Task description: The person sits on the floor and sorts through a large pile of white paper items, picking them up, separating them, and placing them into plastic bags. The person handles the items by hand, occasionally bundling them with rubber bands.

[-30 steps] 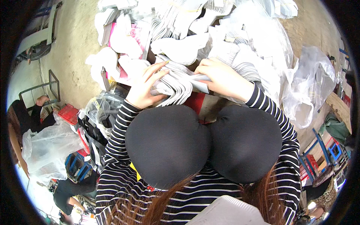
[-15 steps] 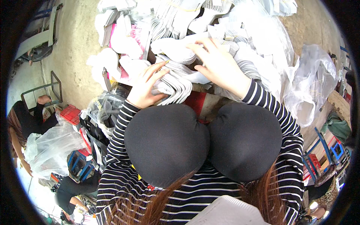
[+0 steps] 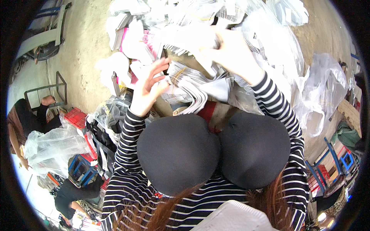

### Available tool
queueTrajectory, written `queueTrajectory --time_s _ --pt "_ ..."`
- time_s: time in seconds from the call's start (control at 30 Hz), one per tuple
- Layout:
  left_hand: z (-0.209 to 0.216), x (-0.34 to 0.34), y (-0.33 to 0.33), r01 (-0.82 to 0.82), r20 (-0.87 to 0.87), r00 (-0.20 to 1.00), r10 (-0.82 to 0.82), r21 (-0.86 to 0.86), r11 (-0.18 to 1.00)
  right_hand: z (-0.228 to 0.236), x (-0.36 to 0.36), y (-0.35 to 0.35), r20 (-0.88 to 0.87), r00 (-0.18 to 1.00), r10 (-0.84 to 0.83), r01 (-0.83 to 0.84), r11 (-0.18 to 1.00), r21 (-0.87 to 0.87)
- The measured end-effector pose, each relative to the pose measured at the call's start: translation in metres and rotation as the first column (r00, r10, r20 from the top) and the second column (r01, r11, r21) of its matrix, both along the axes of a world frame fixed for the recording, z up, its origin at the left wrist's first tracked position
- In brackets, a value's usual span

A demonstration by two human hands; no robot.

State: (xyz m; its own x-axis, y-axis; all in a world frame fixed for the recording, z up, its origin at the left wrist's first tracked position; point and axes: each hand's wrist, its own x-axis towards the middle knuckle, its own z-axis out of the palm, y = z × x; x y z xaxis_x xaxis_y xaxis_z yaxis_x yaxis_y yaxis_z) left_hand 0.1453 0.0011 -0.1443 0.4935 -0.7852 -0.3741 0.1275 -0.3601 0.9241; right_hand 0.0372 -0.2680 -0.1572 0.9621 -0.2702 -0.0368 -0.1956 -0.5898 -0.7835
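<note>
My right hand [image 3: 237, 52] is closed round the end of a stack of thin white insole-shaped pieces [image 3: 187, 38]. The stack is blurred and raised over the pile, its lower edges fanned out. To the left, my left hand [image 3: 147, 88] is open and holds nothing, its fingers apart. Beside it, nearer my knees, lies a curved bundle of grey-white layered pieces [image 3: 192, 85] with a yellowish band round it.
More white stacks [image 3: 115, 65] and clear plastic bags [image 3: 323, 88] surround the pile. A pink printed sheet [image 3: 148, 38] shows among them. At left are a red crate [image 3: 75, 117], a plastic bag [image 3: 54, 146] and other people; blue-framed stools [image 3: 333, 158] stand at lower right.
My right hand has raised the white stack and shifted it away from me, uncovering the banded bundle. My left hand has come off the bundle and turned upward.
</note>
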Motion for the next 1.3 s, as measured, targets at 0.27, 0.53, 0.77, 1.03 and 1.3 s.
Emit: queueTrajectory --time_s 0.27,0.53,0.77,1.03,1.3 --pt "0.038 -0.006 -0.128 -0.286 -0.293 0.934 0.204 -0.272 0.919 0.048 -0.008 0.018 0.196 0.964 -0.18 0.112 0.942 0.317" --pt "0.026 -0.011 -0.136 -0.267 -0.208 0.956 0.209 -0.314 0.911 0.057 -0.023 -0.002 0.102 0.931 -0.349 0.261 0.836 0.482" --pt "0.037 -0.011 -0.121 -0.383 -0.393 0.884 0.253 -0.302 0.873 0.053 -0.038 -0.031 0.055 0.888 -0.456 0.199 0.49 0.848" --pt "0.029 -0.01 -0.114 -0.455 -0.444 0.854 0.27 -0.388 0.802 0.051 -0.04 -0.033 0.104 0.887 -0.45 0.08 0.37 0.925" --pt "0.026 -0.01 -0.115 -0.418 -0.435 0.871 0.228 -0.413 0.809 0.049 -0.042 -0.034 0.078 0.896 -0.437 0.056 0.285 0.957"
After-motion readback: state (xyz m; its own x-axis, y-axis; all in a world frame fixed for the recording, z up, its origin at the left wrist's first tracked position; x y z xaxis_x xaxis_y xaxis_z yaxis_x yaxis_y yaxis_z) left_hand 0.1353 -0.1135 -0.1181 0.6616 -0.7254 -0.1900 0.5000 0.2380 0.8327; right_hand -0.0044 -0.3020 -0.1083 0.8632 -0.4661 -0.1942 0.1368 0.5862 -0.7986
